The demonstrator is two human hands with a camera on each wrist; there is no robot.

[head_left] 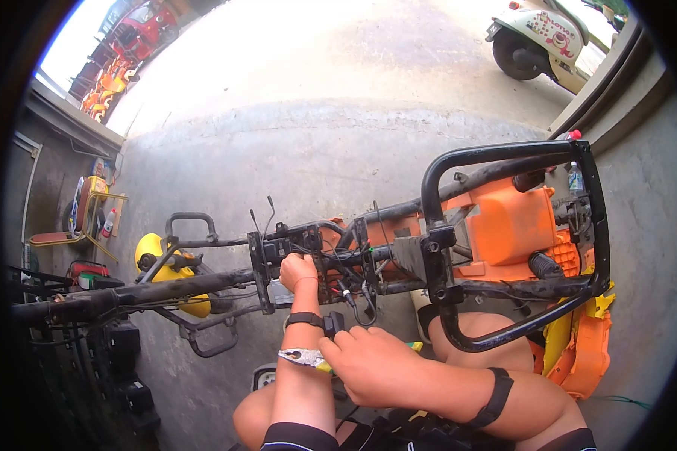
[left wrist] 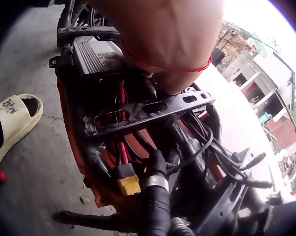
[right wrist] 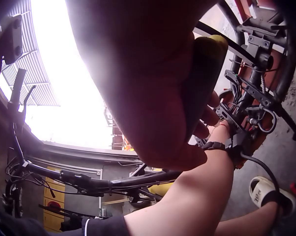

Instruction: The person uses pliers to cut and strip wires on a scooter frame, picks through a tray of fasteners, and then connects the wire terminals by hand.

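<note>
Over the middle of a black tubular vehicle frame (head_left: 338,244), my left hand (head_left: 297,270) reaches down among cables, beside a finned metal box (left wrist: 96,56). Its fingertips are hidden in both the head and left wrist views, so I cannot tell what they grip. My right hand (head_left: 376,368) holds a pair of pliers (head_left: 306,357) by the handles, the jaws pointing left across my left forearm. In the right wrist view the pliers' handle shows dark with a yellow end. A yellow connector (left wrist: 128,184) on red and black wires and a thick black cable plug (left wrist: 155,196) lie close to the left hand.
Orange body panels (head_left: 511,225) sit inside the frame at the right, under a black tubular rack (head_left: 496,154). A yellow part (head_left: 173,274) is at the frame's left end. A chair (head_left: 60,238) stands far left, a white scooter (head_left: 549,37) at the back right.
</note>
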